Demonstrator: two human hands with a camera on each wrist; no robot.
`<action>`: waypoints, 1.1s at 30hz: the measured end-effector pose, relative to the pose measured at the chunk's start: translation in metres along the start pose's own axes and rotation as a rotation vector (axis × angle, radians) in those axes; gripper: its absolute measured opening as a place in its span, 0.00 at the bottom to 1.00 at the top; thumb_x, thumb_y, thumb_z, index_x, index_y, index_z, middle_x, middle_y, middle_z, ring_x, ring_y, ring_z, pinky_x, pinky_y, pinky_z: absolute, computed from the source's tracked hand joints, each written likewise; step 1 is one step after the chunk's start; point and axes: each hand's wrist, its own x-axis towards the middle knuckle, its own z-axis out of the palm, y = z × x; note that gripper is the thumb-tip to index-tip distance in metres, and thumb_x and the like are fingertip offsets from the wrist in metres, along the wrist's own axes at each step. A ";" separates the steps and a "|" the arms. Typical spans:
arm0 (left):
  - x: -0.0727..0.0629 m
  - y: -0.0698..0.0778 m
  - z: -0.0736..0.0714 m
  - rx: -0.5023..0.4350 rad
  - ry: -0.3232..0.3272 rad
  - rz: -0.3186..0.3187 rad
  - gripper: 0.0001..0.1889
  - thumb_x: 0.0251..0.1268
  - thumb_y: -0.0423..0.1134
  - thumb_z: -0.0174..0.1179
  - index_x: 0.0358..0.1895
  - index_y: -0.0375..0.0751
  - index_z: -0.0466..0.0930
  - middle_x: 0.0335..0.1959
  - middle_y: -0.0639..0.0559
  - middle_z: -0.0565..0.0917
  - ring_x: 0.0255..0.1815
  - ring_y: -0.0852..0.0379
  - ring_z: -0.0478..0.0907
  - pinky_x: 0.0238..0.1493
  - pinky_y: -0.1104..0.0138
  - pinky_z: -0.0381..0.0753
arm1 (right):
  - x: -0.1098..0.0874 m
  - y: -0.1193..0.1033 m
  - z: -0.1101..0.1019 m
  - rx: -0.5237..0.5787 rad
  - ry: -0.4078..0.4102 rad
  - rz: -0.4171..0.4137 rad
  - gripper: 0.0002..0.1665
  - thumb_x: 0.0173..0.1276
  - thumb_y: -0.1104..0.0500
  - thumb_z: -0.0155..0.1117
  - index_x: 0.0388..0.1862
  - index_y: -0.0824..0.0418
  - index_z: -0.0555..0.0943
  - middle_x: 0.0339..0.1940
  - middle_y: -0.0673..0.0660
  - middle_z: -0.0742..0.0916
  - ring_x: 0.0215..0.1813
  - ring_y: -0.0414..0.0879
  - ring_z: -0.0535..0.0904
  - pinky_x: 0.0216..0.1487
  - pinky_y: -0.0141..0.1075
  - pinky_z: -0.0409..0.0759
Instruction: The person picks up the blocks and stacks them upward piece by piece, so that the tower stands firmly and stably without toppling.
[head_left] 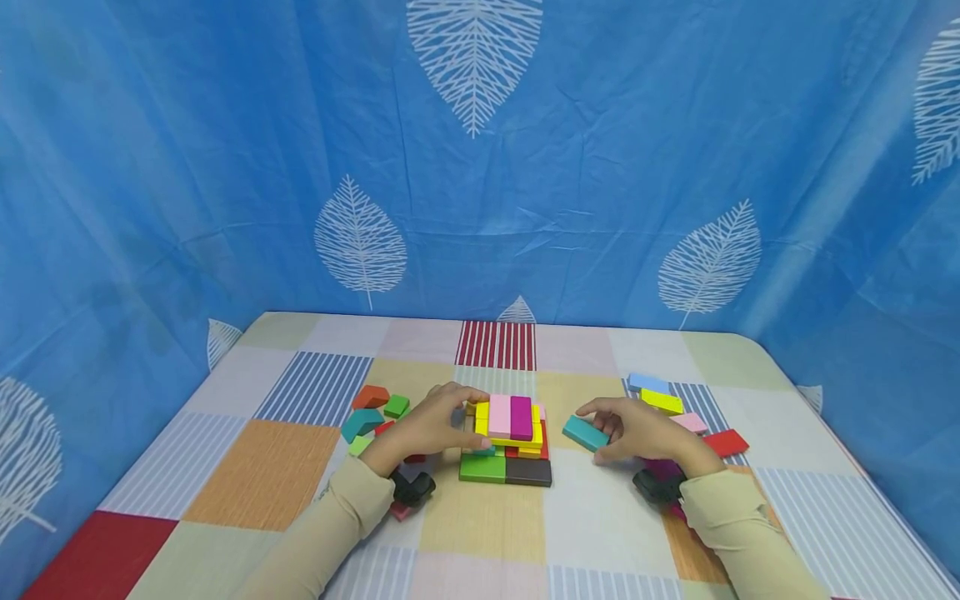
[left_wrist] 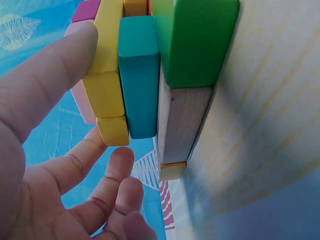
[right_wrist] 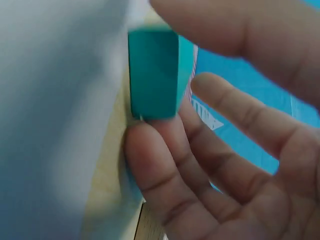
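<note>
Teal block point(head_left: 583, 433) sat right of lower centre in the frame, pinched by the right hand point(head_left: 641, 432); at lower centre, the left hand point(head_left: 433, 423) gripped the block stack point(head_left: 521, 418). Loose blocks point(head_left: 662, 402) flanked both hands on the tabletop point(head_left: 483, 525).

The surface point(head_left: 480, 525), patchwork-patterned, bears a stack point(head_left: 499, 417) near its middle, its near bottom edge a green block point(head_left: 482, 468) beside a dark brown block point(head_left: 528, 472). Left lie an orange block point(head_left: 371, 397) and a teal block point(head_left: 362, 423), among others; right, a blue block point(head_left: 648, 383), yellow block point(head_left: 662, 402), pink block point(head_left: 691, 423) and red block point(head_left: 726, 443).
</note>
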 end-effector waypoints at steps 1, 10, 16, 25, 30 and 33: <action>0.000 0.000 0.000 -0.002 -0.001 0.000 0.36 0.64 0.43 0.79 0.73 0.39 0.78 0.70 0.37 0.76 0.69 0.40 0.69 0.69 0.38 0.75 | 0.000 0.000 0.000 0.009 -0.020 -0.001 0.37 0.59 0.65 0.85 0.67 0.70 0.81 0.43 0.52 0.84 0.41 0.44 0.79 0.44 0.33 0.84; -0.001 0.000 -0.002 0.013 -0.005 0.006 0.35 0.65 0.44 0.79 0.74 0.38 0.78 0.69 0.37 0.76 0.67 0.40 0.70 0.67 0.39 0.76 | 0.003 0.000 0.003 0.015 -0.082 -0.010 0.40 0.58 0.69 0.81 0.71 0.66 0.79 0.40 0.50 0.82 0.39 0.43 0.77 0.41 0.32 0.82; -0.001 0.000 -0.003 0.018 -0.005 0.011 0.36 0.65 0.44 0.79 0.74 0.38 0.78 0.69 0.37 0.76 0.67 0.40 0.70 0.67 0.38 0.77 | 0.003 0.000 0.001 0.057 -0.058 -0.004 0.40 0.59 0.70 0.81 0.70 0.65 0.77 0.42 0.53 0.82 0.40 0.46 0.78 0.43 0.33 0.83; 0.000 -0.001 -0.001 0.019 -0.006 0.015 0.35 0.64 0.43 0.79 0.73 0.38 0.79 0.68 0.38 0.77 0.64 0.41 0.71 0.65 0.40 0.77 | 0.015 -0.013 -0.009 0.091 -0.029 -0.064 0.41 0.63 0.71 0.77 0.74 0.63 0.73 0.57 0.63 0.83 0.51 0.51 0.80 0.53 0.38 0.85; -0.001 0.001 -0.002 0.017 -0.013 -0.003 0.36 0.64 0.44 0.79 0.74 0.39 0.78 0.68 0.39 0.77 0.64 0.43 0.70 0.65 0.41 0.77 | 0.032 -0.029 -0.020 0.099 -0.090 -0.129 0.39 0.62 0.75 0.71 0.73 0.66 0.74 0.56 0.63 0.84 0.52 0.54 0.80 0.53 0.44 0.85; 0.000 0.002 -0.003 0.019 -0.017 -0.013 0.36 0.64 0.45 0.79 0.74 0.40 0.78 0.68 0.40 0.76 0.65 0.43 0.70 0.66 0.41 0.77 | 0.046 -0.036 -0.025 0.107 -0.154 -0.161 0.39 0.61 0.77 0.68 0.72 0.66 0.74 0.54 0.62 0.85 0.52 0.53 0.80 0.54 0.46 0.84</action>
